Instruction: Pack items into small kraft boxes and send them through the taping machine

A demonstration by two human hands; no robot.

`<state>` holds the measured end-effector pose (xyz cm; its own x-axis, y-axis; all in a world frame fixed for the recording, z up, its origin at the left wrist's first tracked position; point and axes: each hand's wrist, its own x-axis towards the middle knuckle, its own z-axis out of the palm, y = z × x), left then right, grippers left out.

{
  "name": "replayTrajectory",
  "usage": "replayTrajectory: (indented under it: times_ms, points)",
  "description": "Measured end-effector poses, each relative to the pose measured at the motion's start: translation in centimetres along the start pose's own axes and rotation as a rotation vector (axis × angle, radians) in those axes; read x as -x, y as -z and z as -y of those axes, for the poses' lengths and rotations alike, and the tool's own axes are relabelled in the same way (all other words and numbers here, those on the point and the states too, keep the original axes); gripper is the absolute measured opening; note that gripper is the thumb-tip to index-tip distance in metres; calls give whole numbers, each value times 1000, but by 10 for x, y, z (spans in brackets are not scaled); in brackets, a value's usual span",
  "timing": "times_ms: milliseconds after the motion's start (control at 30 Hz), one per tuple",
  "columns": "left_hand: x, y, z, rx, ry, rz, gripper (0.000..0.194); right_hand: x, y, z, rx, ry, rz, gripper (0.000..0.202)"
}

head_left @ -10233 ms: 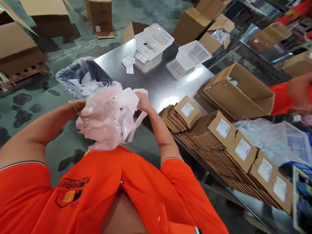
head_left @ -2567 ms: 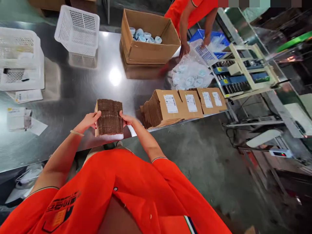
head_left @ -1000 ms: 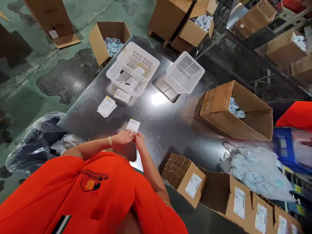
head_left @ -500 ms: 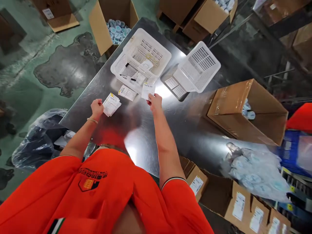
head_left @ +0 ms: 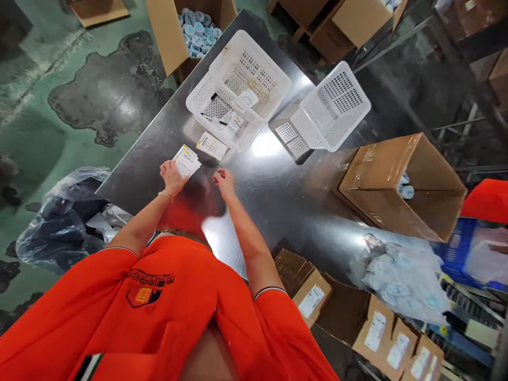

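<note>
Left hand (head_left: 173,178): against the slip stack at its near left edge; whether the fingers pinch it cannot be told.
Slip stack (head_left: 186,160): printed paper, corners fanned, yellow marks at the top; directly ahead of the left hand, touching it.
Slip pile (head_left: 212,146): on the metal table (head_left: 286,206), ahead of and between the 2 hands, touching neither.
Right hand (head_left: 224,183): apart from the left, above the table, fingers curled; no item visible in them, though a small piece could be hidden.
White basket (head_left: 235,55): ahead of the right hand; at least 1 slip and dark pen-like items inside.
Step in hand: judged to be handling of slips, the left hand steadying the stack.
Next move: would seem to call for the right fingertips to part 1 slip from the stack without dragging the rest.
Hidden, left: lined bin (head_left: 55,230), left of the left forearm; contents partly covered by film.
Hidden, centre: slip print too small to read; count uncertain.
Hidden, right: folded cartons (head_left: 292,272), right of the right forearm, cut off below; open carton (head_left: 381,164), farther right, its wall screening most contents; clear bag (head_left: 402,288), round items blurred by plastic; co-worker's sleeve (head_left: 487,201), cut by the frame edge.
</note>
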<state>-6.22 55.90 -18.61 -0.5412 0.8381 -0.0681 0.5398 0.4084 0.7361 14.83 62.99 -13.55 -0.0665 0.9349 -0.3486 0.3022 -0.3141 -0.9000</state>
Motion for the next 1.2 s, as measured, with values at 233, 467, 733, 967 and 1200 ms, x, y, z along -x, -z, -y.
replayTrajectory:
  times_ms: [233, 467, 733, 967, 1200]
  points:
    - [20, -5, -4, -50, -57, 63, 54, 31, -53, -39, -330, -286, 112, 21]
    - [21, -6, -10, -44, -20, 58, 72, 28, -65, -53, -447, -365, 0, 24]
    - [45, -19, -17, 368, 33, 201, 35, 48, -53, -57, -504, -282, -22, 30]
    - [72, -3, 2, 502, 152, 272, 17, 73, 10, -69, -477, -213, -318, 16]
    - [-15, 28, 13, 231, 117, 50, 60, 69, 38, -86, -418, -320, -363, 25]
